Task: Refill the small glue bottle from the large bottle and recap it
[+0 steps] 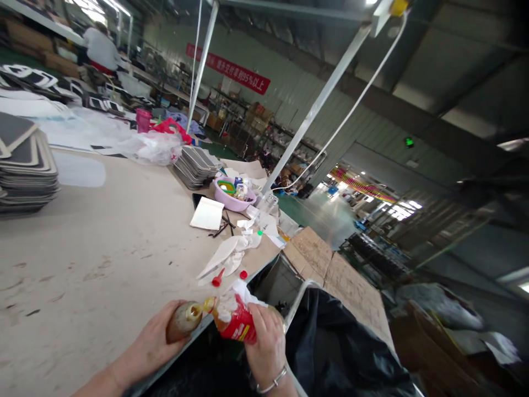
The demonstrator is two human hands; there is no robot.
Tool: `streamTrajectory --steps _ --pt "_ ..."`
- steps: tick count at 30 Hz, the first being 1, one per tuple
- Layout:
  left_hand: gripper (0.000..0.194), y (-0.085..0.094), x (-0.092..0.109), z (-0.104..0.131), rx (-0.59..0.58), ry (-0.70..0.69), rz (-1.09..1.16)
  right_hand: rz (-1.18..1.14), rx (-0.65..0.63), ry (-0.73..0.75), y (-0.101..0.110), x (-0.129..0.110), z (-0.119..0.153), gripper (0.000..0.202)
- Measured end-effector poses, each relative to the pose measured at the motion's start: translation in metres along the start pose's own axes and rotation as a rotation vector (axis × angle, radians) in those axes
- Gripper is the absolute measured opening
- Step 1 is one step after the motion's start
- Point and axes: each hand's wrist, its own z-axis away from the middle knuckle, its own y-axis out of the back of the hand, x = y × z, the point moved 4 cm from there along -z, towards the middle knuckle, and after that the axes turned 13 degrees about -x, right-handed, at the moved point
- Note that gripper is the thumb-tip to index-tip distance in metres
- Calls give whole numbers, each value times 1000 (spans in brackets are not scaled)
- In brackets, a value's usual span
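Note:
My left hand (155,336) is wrapped round a brownish bottle (182,324) with an open mouth, near the table's front edge. In my right hand (266,342) is a red-labelled bottle (237,317), tilted so its yellowish neck meets or nearly meets the mouth of the brownish one. Whitish paper or film partly covers the red-labelled bottle. A red nozzle cap (217,278) and a small red cap (243,274) lie on the table just beyond the bottles.
The table (124,242) holds a lilac basin (235,203), a white pad (208,214), paper scraps and stacked grey panels (27,171). Black plastic (330,336) and cardboard (351,286) are at right. A person (100,48) is far back left.

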Motion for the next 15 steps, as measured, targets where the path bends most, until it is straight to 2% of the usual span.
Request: streamTrajectory --steps 4,8,12,15 --pt "51 -4 -10 -2 36 2 -48 -48 8 1 0 -2 0 47" --pt "54 -11 -25 -4 65 9 -89 -103 -11 -60 -11 2 4 52" --pt "58 -10 -33 -2 131 33 -106 -290 26 -307 -18 24 6 50" --pt "71 1 -33 -4 177 134 -137 -706 70 -533 -17 42 6 53"
